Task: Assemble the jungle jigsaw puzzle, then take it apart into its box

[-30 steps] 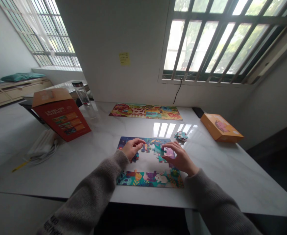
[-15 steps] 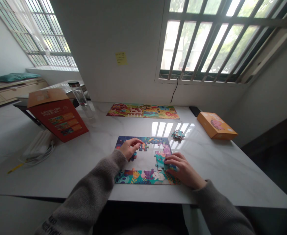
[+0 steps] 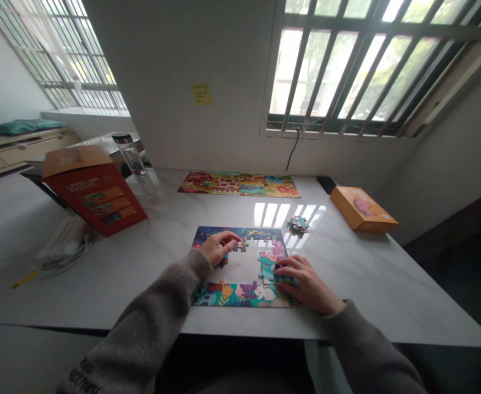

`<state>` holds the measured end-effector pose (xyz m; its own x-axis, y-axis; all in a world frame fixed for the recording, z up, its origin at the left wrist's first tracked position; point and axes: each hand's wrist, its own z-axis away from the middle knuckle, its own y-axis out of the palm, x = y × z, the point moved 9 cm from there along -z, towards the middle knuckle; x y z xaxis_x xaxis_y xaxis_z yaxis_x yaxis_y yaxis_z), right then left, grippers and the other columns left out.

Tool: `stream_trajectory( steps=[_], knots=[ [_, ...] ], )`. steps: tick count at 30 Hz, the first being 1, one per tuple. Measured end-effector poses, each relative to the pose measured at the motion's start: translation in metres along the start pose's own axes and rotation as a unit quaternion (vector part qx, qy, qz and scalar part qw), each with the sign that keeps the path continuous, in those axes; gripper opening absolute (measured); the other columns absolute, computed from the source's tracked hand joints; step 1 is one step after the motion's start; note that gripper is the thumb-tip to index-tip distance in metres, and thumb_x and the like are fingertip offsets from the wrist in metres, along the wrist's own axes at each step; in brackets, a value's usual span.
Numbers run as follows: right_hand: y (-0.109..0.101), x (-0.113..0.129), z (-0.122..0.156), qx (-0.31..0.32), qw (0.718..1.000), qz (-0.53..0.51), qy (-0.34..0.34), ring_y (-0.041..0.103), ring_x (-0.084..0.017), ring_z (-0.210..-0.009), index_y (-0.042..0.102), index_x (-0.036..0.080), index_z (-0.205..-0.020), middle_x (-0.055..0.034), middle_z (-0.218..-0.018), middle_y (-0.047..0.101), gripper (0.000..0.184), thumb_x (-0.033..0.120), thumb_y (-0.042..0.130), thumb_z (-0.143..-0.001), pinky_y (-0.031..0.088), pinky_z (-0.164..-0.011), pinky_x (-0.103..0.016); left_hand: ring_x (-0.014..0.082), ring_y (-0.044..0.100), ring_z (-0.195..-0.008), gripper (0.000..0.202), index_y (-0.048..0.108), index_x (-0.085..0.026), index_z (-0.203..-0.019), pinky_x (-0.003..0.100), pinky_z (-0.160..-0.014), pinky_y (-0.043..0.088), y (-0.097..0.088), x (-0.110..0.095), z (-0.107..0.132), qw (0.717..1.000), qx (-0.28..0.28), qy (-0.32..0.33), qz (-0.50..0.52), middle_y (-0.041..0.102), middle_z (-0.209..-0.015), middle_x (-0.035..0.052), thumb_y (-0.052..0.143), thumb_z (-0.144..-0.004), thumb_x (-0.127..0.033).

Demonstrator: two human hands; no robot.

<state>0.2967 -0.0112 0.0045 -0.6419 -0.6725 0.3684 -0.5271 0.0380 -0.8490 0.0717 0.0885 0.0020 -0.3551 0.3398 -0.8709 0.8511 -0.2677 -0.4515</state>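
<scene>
A partly assembled jigsaw puzzle (image 3: 227, 295) lies on the table before me, its colourful border pieces around a bare white middle. My left hand (image 3: 219, 248) reaches over its upper left part, thumb and forefinger drawn together at a puzzle piece (image 3: 241, 247) by the top row. The fingers cover part of that piece and of the left side. My right hand (image 3: 306, 282) lies on the right side of the puzzle with fingers stretched out, over teal and purple joined pieces (image 3: 267, 267). A small pile of loose puzzle pieces (image 3: 298, 224) rests beyond the upper right corner.
A long finished puzzle (image 3: 240, 184) lies along the wall. At left stand a red puzzle box (image 3: 96, 191) and a glass bottle (image 3: 132, 156), near a white power strip with cable (image 3: 63, 246). An orange box (image 3: 363, 209) and a dark flat object (image 3: 326, 185) lie at right.
Both hands stay almost in place. The whole view has shifted very slightly; no piece has visibly moved.
</scene>
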Motion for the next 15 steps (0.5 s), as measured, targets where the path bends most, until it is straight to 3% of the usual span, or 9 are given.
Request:
stream_trajectory(
  steps=[4,7,10,13,15],
  knots=[
    [-0.01,-0.002,0.002,-0.042,0.998,-0.051,0.016,0.059,-0.024,-0.106,0.068,0.027,-0.108,-0.0076,-0.111,0.068,0.018,0.022,0.06,-0.094,0.051,-0.093,-0.045,0.0158,0.061,-0.075,0.025,0.073,-0.019,-0.099,0.027,-0.072,0.05,-0.005,-0.006,0.002,1.0,0.003,0.014,-0.026,0.069,-0.086,0.0053,0.056,-0.089,-0.035],
    [-0.021,-0.007,0.007,-0.105,0.991,-0.074,0.034,0.06,-0.023,-0.099,0.068,0.025,-0.104,-0.008,-0.103,0.068,0.024,0.014,0.048,-0.097,0.054,-0.086,-0.043,0.0154,0.06,-0.076,0.025,0.074,-0.019,-0.097,0.028,-0.074,0.051,0.002,-0.024,0.004,0.996,0.026,0.063,-0.055,0.067,-0.09,0.0063,0.054,-0.091,-0.033],
    [-0.021,-0.008,0.013,-0.117,0.99,-0.078,0.032,0.06,-0.023,-0.097,0.069,0.025,-0.101,-0.0074,-0.099,0.068,0.033,0.008,0.041,-0.096,0.055,-0.084,-0.043,0.0145,0.06,-0.077,0.024,0.073,-0.018,-0.094,0.029,-0.077,0.053,0.026,-0.053,0.008,0.983,0.066,0.146,-0.085,0.063,-0.098,0.0081,0.052,-0.093,-0.029],
    [-0.016,-0.003,0.017,-0.097,0.992,-0.08,0.025,0.06,-0.023,-0.099,0.07,0.026,-0.101,-0.0071,-0.101,0.068,0.036,0.004,0.042,-0.093,0.055,-0.085,-0.042,0.0175,0.061,-0.09,0.021,0.071,-0.018,-0.101,0.032,-0.086,0.052,0.065,-0.077,0.016,0.957,0.119,0.233,-0.127,0.064,-0.103,0.0097,0.052,-0.094,-0.024],
    [-0.013,0.001,0.017,-0.082,0.994,-0.07,0.021,0.059,-0.023,-0.1,0.07,0.027,-0.101,-0.0069,-0.104,0.069,0.038,0.002,0.043,-0.091,0.055,-0.085,-0.042,0.0215,0.06,-0.098,0.018,0.071,-0.018,-0.101,0.036,-0.092,0.051,0.092,-0.082,0.021,0.932,0.145,0.273,-0.19,0.065,-0.104,0.0098,0.057,-0.092,-0.023]
  ],
)
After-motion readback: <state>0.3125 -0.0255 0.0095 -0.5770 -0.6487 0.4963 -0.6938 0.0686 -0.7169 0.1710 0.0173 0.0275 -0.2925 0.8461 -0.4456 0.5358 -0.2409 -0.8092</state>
